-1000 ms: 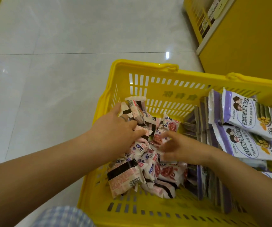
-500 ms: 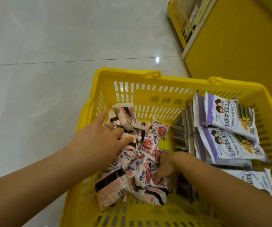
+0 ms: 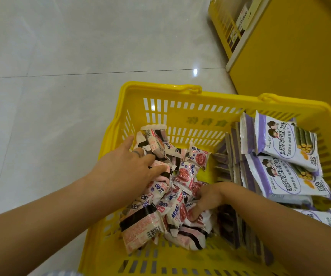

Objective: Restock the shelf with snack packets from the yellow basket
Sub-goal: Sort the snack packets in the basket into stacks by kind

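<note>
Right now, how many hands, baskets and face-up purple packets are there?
Hands: 2, left hand and right hand, both among the pink packets
Yellow basket: 1
Purple packets lying face up: 3
Total: 6

In the yellow basket (image 3: 160, 89), the left hand (image 3: 127, 169) lies spread over pink snack packets (image 3: 187, 177). The right hand (image 3: 209, 197) has its fingers buried among them.

Left grip (image 3: 124, 168) lies flat, fingers straight and spread; right grip (image 3: 206, 198) curls downward, wrist bent, fingertips hidden.
</note>
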Motion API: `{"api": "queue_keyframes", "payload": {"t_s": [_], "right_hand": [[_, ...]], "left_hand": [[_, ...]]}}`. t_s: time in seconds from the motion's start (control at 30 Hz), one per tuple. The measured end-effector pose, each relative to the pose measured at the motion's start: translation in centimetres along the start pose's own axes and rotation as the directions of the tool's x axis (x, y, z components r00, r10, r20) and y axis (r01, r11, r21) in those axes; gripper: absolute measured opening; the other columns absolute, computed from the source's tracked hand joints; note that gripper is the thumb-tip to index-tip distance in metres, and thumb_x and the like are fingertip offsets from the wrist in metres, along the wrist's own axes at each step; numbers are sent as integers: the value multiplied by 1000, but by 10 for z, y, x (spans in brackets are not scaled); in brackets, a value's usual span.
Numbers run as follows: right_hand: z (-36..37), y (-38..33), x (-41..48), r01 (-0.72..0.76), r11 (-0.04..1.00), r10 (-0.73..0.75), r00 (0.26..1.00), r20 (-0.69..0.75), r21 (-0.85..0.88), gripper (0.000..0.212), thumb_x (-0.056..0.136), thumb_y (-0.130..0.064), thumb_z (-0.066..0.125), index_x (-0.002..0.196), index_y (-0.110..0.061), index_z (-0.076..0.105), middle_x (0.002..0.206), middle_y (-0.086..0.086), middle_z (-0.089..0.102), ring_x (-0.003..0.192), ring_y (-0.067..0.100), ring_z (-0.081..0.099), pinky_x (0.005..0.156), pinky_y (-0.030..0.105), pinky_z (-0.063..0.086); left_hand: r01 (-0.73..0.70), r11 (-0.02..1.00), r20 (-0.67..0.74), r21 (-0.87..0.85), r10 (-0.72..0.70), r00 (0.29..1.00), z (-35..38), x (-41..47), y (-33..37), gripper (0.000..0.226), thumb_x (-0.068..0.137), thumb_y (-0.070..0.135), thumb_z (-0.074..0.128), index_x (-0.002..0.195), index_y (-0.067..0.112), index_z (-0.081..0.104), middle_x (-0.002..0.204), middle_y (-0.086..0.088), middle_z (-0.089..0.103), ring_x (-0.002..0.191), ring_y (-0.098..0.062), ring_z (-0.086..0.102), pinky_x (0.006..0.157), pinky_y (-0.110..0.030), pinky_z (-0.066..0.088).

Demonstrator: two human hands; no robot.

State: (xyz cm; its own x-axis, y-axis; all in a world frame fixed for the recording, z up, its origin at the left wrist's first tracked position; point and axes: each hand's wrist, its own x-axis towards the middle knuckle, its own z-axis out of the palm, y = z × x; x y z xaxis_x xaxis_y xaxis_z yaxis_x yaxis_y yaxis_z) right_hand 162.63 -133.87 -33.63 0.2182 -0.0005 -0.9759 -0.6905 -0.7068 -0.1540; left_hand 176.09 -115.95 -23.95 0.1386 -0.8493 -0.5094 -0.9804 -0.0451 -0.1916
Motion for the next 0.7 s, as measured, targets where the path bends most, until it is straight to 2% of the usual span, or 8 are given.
{"api": "queue_keyframes", "payload": {"t_s": [0.1, 0.2, 0.33, 0.4, 0.57, 0.63, 0.67, 0.7], "right_hand": [[3, 1, 0, 14, 1000, -13, 999, -32, 16, 78, 76, -58, 68, 137, -17, 44, 139, 1, 44, 123, 24, 45, 97, 33, 41], [9, 0, 2, 10, 995, -9, 1000, -13, 98, 84, 76, -56, 69, 144, -17, 39, 149, 1, 38, 134, 26, 38, 111, 39, 33], [17, -2, 1, 23, 989, -20, 1000, -24, 146, 94, 72, -54, 73, 148, -17, 33, 154, 1, 33, 140, 25, 32, 115, 42, 29], [19, -4, -2, 17, 991, -8, 998, -69, 129, 96, 71, -53, 75, 148, -15, 32, 154, 2, 33, 138, 25, 34, 113, 40, 32], [15, -9, -29, 49, 999, -50, 977, -208, -7, 59, 74, -44, 75, 124, -18, 58, 127, 0, 59, 112, 22, 58, 95, 32, 50], [12, -9, -43, 49, 997, -65, 947, -314, -57, 30, 75, -36, 74, 98, -20, 64, 101, 0, 66, 89, 18, 63, 72, 26, 55], [9, -8, -51, 63, 997, -78, 923, -377, -53, 18, 76, -31, 73, 84, -22, 60, 87, -2, 64, 76, 14, 61, 57, 21, 49], [5, -6, -60, 84, 996, -90, 898, -430, -32, 17, 77, -27, 73, 76, -23, 56, 78, -4, 61, 68, 10, 59, 49, 18, 42]], "left_hand": [[5, 1000, 5, -2, -5, 1000, -1, 0, 0, 63, 100, 51, 33, 151, 34, 1, 153, -4, 33, 137, -32, 37, 114, -57, 8], [8, 1000, 9, -2, -8, 1000, -2, 0, 0, 64, 99, 51, 35, 151, 35, 1, 152, -4, 34, 137, -32, 37, 114, -57, 9], [14, 1000, 2, -3, -14, 1000, -2, 1, 1, 63, 99, 51, 36, 151, 35, 2, 152, -3, 34, 136, -32, 37, 114, -57, 10], [15, 1000, -2, -9, -15, 1000, -1, 1, 1, 63, 100, 50, 36, 151, 35, 2, 152, -3, 34, 136, -32, 38, 113, -56, 11], [25, 1000, -21, 12, -25, 999, 0, 1, 1, 61, 101, 48, 35, 151, 35, 3, 151, -5, 36, 136, -32, 38, 114, -57, 6], [34, 999, -25, 17, -33, 999, 0, 0, 2, 59, 101, 46, 34, 150, 35, 4, 151, -5, 36, 136, -32, 38, 114, -58, 3], [35, 999, -26, 22, -34, 999, 0, -1, 2, 59, 102, 46, 34, 151, 34, 4, 151, -5, 36, 137, -32, 37, 114, -58, 1], [35, 999, -24, 30, -34, 999, -1, -1, 2, 58, 102, 46, 33, 151, 34, 5, 151, -6, 36, 137, -33, 37, 114, -58, 0]]}}
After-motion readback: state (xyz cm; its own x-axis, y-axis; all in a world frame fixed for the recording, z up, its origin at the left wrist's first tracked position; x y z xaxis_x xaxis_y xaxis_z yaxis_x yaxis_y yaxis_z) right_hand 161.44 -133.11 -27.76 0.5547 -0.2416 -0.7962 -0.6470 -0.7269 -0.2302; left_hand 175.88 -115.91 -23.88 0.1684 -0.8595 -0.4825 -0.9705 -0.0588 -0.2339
